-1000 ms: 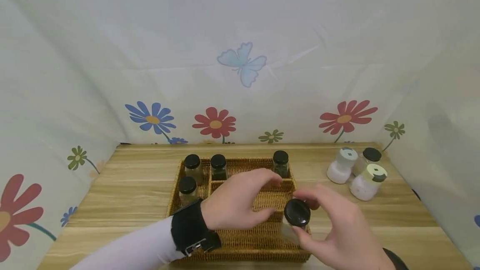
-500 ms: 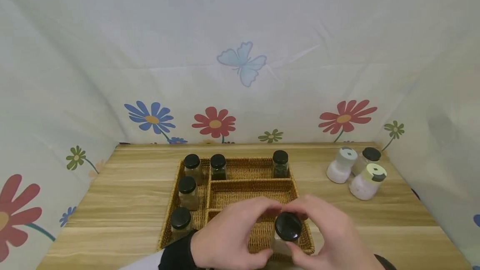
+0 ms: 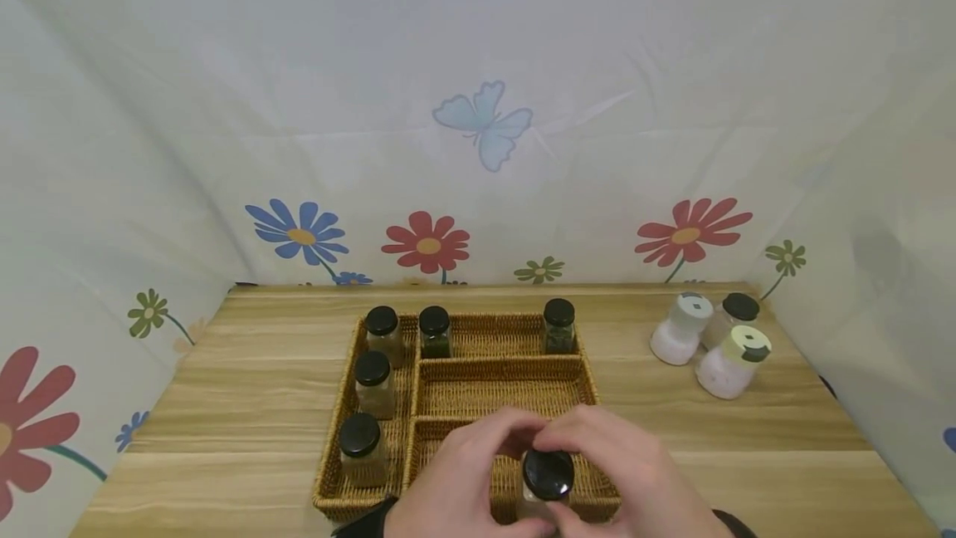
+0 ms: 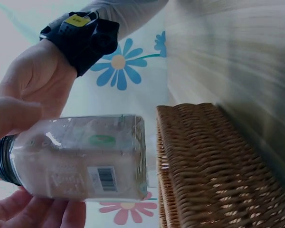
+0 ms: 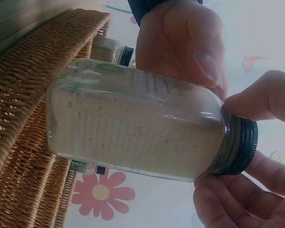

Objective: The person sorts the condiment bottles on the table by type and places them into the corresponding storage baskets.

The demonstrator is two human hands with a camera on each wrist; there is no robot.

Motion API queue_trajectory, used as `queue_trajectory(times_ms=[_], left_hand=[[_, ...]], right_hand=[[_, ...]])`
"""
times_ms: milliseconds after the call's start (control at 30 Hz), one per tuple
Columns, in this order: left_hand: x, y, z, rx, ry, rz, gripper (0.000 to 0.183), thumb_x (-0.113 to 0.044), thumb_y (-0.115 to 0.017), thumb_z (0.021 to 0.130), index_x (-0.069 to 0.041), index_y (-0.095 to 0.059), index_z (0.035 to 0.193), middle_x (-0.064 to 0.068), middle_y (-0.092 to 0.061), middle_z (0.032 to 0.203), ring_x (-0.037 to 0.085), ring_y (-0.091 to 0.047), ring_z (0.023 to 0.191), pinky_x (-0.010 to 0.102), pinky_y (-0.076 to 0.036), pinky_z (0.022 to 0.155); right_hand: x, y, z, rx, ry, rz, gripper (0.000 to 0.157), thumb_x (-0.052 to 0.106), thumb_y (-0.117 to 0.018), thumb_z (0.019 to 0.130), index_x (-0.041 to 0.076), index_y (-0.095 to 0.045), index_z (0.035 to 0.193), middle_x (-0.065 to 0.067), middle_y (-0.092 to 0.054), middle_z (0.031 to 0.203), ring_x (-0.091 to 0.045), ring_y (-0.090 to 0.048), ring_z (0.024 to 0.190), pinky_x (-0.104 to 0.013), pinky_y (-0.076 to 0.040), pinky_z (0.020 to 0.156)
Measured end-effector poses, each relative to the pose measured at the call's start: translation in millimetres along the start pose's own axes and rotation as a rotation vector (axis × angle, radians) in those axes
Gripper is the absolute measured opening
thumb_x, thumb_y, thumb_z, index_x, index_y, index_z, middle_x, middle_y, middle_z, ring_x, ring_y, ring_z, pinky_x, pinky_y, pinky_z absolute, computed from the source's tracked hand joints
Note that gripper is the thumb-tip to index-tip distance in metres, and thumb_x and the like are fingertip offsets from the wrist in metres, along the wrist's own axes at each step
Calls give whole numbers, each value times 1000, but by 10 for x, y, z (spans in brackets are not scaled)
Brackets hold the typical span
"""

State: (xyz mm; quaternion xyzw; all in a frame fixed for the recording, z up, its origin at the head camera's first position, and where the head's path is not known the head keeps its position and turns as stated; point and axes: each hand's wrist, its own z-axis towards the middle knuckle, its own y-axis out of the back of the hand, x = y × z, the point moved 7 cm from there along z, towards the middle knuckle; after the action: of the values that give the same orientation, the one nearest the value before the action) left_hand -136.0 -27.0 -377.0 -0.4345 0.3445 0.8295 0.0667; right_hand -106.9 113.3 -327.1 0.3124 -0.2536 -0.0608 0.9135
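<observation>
A squarish glass spice jar with a black lid holds pale powder; a barcode label shows on its base in the left wrist view. My right hand grips it around the lid and neck. From the other side my left hand curls round the same jar, thumb and fingers against its upper part. Both thumbs meet near the lid in the head view. Beneath lies the front of a woven divided basket; the wrist views show the jar's base just above the basket's wall.
Three black-lidded jars line the basket's left compartment. Its back compartment holds a jar at each end. Right of the basket stand a white-topped shaker, a yellow-topped shaker and another black-lidded jar. A patterned curtain closes the back.
My right hand has carried the jar left and toward me, over the basket's front. My left hand has come down from the basket's middle to meet it and now curls round the jar.
</observation>
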Motion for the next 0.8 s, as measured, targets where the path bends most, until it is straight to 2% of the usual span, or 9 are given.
queue_trajectory(times_ms=[200,333,567,800], left_hand=[[49,-3,-59,-52,20,-2,63,-35,-81,88,-30,-47,140,-14,-61,127,2,-62,111,24,-53,94],[79,-7,-87,-74,10,15,61,-32,-80,88,-26,-48,139,-11,-62,126,3,-63,109,25,-54,92],[132,-17,-119,-89,16,-35,54,-25,-80,89,-25,-51,135,-8,-64,123,5,-64,106,26,-55,90],[144,10,-121,-105,55,-77,59,-22,-84,85,-24,-52,134,-7,-66,121,6,-65,106,26,-55,92]], right_hand=[[-27,-58,-4,12,12,7,59,5,-88,66,11,-65,120,-2,-66,118,-12,-65,101,-17,-51,91],[-40,-95,-3,24,18,14,58,6,-88,67,12,-66,120,-2,-65,118,-12,-65,101,-18,-51,91],[-57,-126,-4,34,28,36,52,7,-87,73,12,-66,120,-1,-65,117,-11,-64,100,-18,-52,89],[-59,-129,-7,31,30,28,47,10,-86,77,12,-67,120,-1,-65,117,-11,-64,100,-18,-52,88]])
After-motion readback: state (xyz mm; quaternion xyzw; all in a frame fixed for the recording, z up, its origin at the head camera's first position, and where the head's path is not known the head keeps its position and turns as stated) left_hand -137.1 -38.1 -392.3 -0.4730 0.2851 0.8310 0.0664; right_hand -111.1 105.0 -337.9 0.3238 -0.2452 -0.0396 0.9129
